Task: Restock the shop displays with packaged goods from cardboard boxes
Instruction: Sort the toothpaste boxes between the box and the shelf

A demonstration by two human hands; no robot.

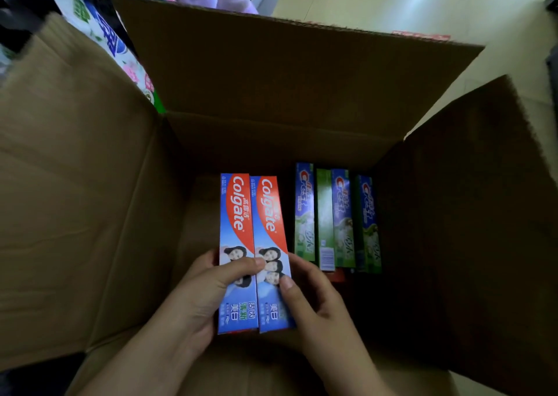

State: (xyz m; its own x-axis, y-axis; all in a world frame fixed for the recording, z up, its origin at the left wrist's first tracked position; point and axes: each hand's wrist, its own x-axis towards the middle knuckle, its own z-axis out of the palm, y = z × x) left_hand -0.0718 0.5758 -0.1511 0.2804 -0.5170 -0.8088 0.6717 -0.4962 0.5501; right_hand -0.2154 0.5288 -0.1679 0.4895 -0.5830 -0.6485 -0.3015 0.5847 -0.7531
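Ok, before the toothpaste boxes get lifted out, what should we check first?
1. Both Colgate boxes held: ok. The left hand grips the left Colgate box; the right hand pinches the right Colgate box.
2. Boxes lined up side by side: ok.
3. Cardboard box flaps open, way up clear: ok.
4. Crest boxes apart from the held pair: ok, there is a gap.
5. More boxes hidden underneath: cannot tell.
6. Shelf space ready: cannot tell, no shelf spot in view.
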